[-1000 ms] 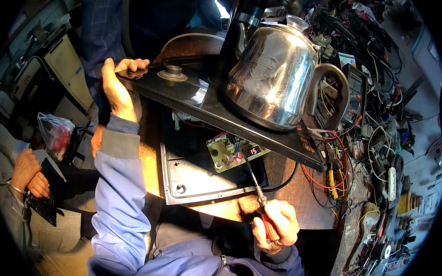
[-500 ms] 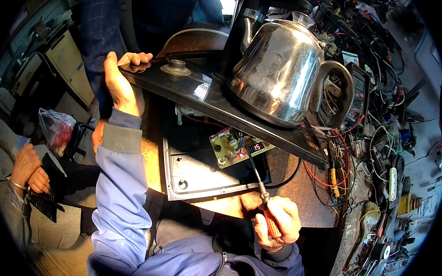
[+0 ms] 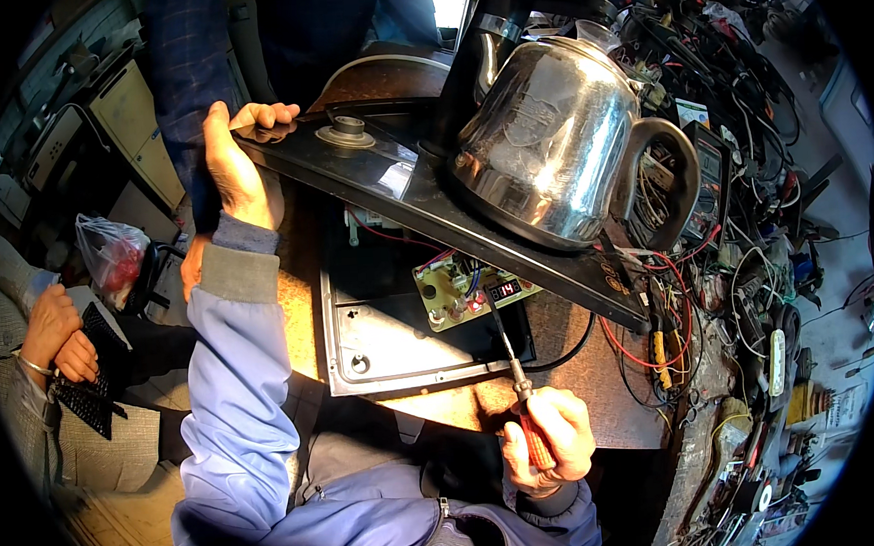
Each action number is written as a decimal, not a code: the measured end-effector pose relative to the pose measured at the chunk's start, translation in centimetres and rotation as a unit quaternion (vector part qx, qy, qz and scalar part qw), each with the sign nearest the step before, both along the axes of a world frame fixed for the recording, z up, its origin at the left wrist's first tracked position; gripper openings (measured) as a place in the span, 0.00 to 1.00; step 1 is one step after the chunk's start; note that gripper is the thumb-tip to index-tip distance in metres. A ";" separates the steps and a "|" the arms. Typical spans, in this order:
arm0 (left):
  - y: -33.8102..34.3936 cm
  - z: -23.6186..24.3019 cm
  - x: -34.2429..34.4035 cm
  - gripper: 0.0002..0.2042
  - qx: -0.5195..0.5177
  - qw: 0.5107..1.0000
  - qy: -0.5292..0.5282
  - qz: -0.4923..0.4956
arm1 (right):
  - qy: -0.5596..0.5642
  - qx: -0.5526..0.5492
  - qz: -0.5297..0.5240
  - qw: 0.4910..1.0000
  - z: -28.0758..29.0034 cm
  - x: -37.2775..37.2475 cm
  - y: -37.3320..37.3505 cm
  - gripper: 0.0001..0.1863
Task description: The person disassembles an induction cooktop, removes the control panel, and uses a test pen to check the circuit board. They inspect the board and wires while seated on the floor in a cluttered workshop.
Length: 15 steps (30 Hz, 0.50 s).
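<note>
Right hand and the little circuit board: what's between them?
In the head view, a screwdriver reaches from the right hand toward the circuit board, crossing over the near rim of the casing. Whether its tip touches is unclear.

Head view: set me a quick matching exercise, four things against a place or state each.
1. Kettle
2. Screwdriver
3. Circuit board
4. Left hand

A. Carries a lit display
B. Gripping the left end of the tilted black panel
C. On top of the black panel
D. Held in the right hand

Pairs: 1-C, 2-D, 3-A, 4-B
</note>
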State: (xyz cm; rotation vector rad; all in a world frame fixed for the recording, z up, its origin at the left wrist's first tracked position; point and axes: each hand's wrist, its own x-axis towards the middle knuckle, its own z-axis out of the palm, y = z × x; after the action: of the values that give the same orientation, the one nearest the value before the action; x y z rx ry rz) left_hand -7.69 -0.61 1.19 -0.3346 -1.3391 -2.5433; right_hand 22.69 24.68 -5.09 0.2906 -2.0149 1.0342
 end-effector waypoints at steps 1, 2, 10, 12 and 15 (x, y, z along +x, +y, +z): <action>0.0 0.0 0.0 0.26 -0.001 1.000 0.000 0.000 | 0.000 -0.001 0.001 1.000 0.0 0.0 0.0 0.21; 0.0 -0.1 -0.2 0.26 0.000 1.000 0.001 -0.001 | 0.001 0.000 0.001 1.000 0.0 0.0 0.0 0.21; 0.0 -0.1 -0.3 0.26 -0.005 1.000 -0.002 -0.002 | -0.008 0.002 -0.067 0.998 -0.1 0.8 0.5 0.21; 0.1 0.0 -0.1 0.25 -0.007 1.000 -0.010 0.005 | -0.002 0.000 -0.131 0.991 0.5 0.7 0.8 0.20; -0.8 0.2 0.3 0.26 -0.007 1.000 -0.006 -0.003 | -0.043 -0.082 -0.191 0.977 0.6 0.6 1.4 0.18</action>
State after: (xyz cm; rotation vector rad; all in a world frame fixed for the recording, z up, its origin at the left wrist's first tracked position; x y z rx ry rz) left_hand -7.40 -1.43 1.36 -0.3270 -1.3640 -2.5457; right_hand 23.31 26.11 -4.44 -0.2277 -1.9452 0.9695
